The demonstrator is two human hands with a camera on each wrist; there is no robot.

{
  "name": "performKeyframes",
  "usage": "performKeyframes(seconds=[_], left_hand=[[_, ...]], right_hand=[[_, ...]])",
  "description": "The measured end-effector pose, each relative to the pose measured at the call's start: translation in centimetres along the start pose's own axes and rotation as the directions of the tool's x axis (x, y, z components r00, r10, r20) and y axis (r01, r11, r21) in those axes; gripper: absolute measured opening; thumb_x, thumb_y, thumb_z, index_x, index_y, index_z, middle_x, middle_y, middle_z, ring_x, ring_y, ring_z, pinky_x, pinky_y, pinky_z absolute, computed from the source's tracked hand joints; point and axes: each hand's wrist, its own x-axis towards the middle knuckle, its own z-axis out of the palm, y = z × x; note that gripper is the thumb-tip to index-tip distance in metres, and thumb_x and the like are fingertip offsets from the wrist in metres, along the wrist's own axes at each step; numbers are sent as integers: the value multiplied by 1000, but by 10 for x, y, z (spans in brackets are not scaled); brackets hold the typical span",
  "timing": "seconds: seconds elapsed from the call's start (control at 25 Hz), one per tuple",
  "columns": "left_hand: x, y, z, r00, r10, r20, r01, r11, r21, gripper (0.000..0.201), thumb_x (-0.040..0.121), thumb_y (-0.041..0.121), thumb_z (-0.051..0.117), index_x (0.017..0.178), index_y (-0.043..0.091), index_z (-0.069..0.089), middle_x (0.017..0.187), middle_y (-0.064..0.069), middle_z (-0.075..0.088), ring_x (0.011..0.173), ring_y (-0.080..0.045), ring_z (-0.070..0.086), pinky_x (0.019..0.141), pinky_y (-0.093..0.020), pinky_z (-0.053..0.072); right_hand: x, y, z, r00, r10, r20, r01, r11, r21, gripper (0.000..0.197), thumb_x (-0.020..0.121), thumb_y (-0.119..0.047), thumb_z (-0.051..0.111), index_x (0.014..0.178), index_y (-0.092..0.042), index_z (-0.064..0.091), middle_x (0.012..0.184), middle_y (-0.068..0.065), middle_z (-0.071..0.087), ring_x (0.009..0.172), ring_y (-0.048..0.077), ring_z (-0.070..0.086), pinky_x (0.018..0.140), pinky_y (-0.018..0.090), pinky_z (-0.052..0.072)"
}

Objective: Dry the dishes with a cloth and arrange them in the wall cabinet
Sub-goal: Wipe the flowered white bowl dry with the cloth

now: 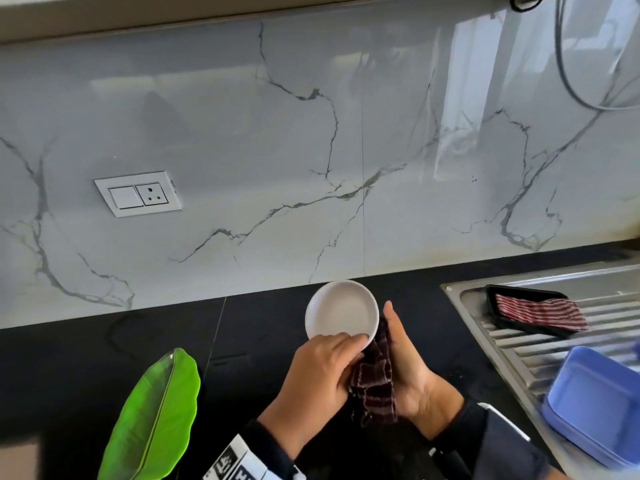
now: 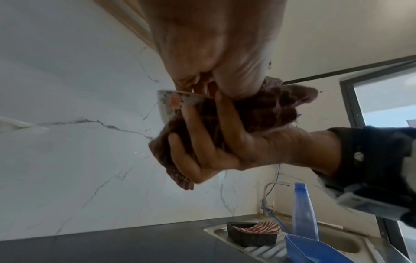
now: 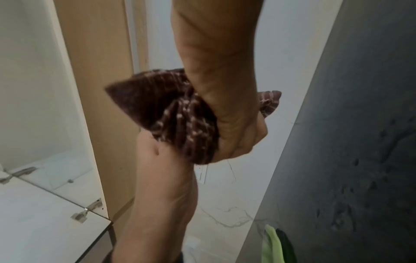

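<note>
A small white bowl [image 1: 341, 311] with a flower pattern on its outer wall [image 2: 171, 102] is held above the black counter [image 1: 242, 341]. My left hand [image 1: 346, 346] grips its near rim, fingers inside and over the edge. My right hand [image 1: 398, 337] cups a dark maroon checked cloth [image 1: 375, 379] against the bowl's right side and underside. In the left wrist view the right hand's fingers [image 2: 189, 156] curl round the bunched cloth [image 2: 265, 110]. The right wrist view shows the cloth [image 3: 178, 117] squeezed between both hands; the bowl is hidden there.
A green leaf-shaped plate [image 1: 156, 410] lies at the front left. On the steel drainboard [image 1: 512, 344] to the right sit a black tray with a striped cloth [image 1: 536, 311] and a blue plastic container [image 1: 595, 403]. The open wall cabinet [image 3: 45, 106] hangs overhead.
</note>
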Motion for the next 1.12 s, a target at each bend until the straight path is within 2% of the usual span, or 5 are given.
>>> performKeyframes(seconds=[0.28, 0.52, 0.76, 0.96, 1.12], left_hand=[[-15, 42, -1, 993, 92, 76, -92, 996, 1, 20, 86, 12, 50, 103, 17, 60, 83, 6, 62, 72, -7, 52, 67, -21, 43], [-6, 19, 9, 997, -81, 10, 79, 991, 110, 22, 87, 16, 43, 102, 21, 58, 79, 7, 63, 68, -12, 56, 62, -30, 50], [-15, 45, 5, 990, 10, 142, -33, 987, 159, 23, 86, 16, 44, 93, 18, 65, 76, 7, 59, 68, -9, 51, 64, -23, 46], [-23, 52, -4, 992, 105, 70, -106, 994, 1, 19, 80, 10, 49, 95, 17, 57, 79, 4, 55, 72, -11, 46, 71, -29, 41], [-25, 42, -18, 990, 92, -109, -97, 994, -44, 21, 94, 35, 49, 108, 21, 55, 118, 5, 51, 118, -15, 47, 107, -39, 31]], right_hand=[[-1, -15, -13, 997, -75, -22, 76, 997, 22, 78, 78, -77, 40, 81, -9, 80, 89, 20, 70, 74, 31, 70, 69, 40, 55], [-4, 19, -9, 994, 100, 35, -103, 990, 99, 85, 79, -71, 49, 114, 4, 69, 114, 26, 65, 99, 38, 68, 91, 46, 52], [-7, 6, -25, 999, 32, 20, -33, 996, 79, 92, 58, -77, 70, 106, 2, 73, 99, 27, 67, 85, 39, 68, 78, 46, 57], [-17, -8, -32, 988, 0, 154, 6, 999, -43, 81, 13, -33, 97, 84, 0, 77, 84, 26, 68, 67, 36, 69, 55, 41, 57], [-21, -8, -27, 971, -13, 239, 50, 987, -151, 59, 32, 0, 80, 89, 7, 71, 76, 29, 65, 59, 37, 66, 47, 38, 55]])
